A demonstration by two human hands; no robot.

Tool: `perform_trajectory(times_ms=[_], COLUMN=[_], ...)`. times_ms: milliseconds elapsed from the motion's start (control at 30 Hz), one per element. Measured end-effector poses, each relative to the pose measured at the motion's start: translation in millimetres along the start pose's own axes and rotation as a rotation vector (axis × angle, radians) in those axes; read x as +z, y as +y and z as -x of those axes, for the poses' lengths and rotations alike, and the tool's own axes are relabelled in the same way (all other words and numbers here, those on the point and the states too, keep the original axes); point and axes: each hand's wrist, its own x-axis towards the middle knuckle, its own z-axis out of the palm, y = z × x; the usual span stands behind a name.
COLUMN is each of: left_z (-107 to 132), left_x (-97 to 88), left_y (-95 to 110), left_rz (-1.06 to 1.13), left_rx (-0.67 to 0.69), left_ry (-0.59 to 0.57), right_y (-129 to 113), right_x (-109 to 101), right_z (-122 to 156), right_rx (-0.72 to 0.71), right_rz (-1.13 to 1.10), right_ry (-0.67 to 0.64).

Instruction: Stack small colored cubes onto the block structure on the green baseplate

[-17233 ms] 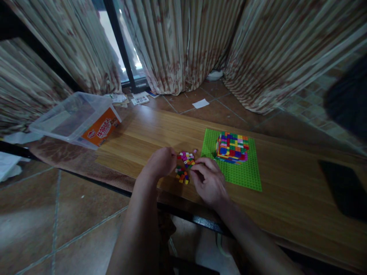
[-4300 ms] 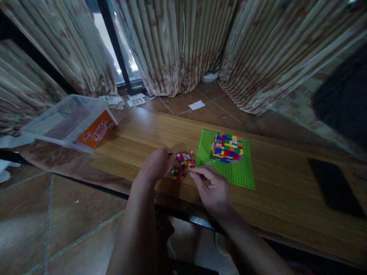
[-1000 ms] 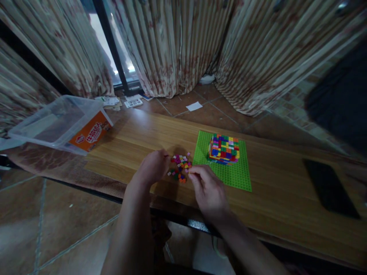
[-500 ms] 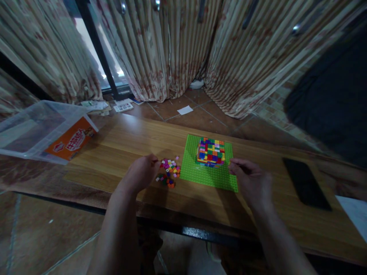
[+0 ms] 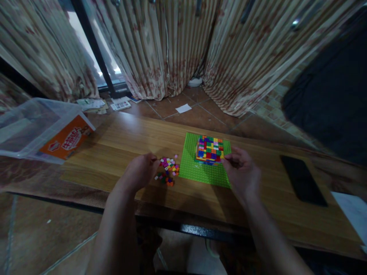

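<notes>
A multicoloured block of small building bricks [image 5: 210,149] stands on a green studded baseplate [image 5: 192,168]. My right hand [image 5: 242,168] is at the block's right front corner, thumb and forefinger pinched on what looks like a small yellow brick; its fingertips seem to touch the block. To the left of the baseplate lies a loose pile of tiny coloured bricks [image 5: 169,166]. My left hand [image 5: 142,170] is closed at the pile's left edge, fingertips pinched together. Whatever sits between those fingers is too small to make out.
A clear plastic bin [image 5: 31,130] with an orange label stands at the table's left end. On the right of the wooden table [image 5: 114,141] lie a black phone-like slab [image 5: 303,179] and white paper [image 5: 351,214]. Papers and curtains [image 5: 160,53] are beyond the far edge.
My right hand has moved left, from beside the baseplate's right edge to the corner of the brick block. My left hand stays pinched by the pile. The view has shifted slightly.
</notes>
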Motion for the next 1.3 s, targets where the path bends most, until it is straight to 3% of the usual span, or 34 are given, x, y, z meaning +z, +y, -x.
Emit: perform_trajectory(times_ms=[367,800,1300], left_z=[-1.6,-4.0,-3.6], left_x=[3.3,5.0,6.1], left_y=[-3.9,-8.2,-9.9], left_rz=[0.016,0.019,0.051], left_rx=[0.029,0.051,0.023], left_ry=[0.021,0.013,0.015], right_y=[-17.7,-16.2,-7.9], right_x=[5.0,7.7,-1.0], right_z=[9.8,16.5,9.3], right_rx=[-0.040,-0.054,-0.031], right_rz=[0.087,0.173,0.112], right_ry=[0.120,0.125,0.091])
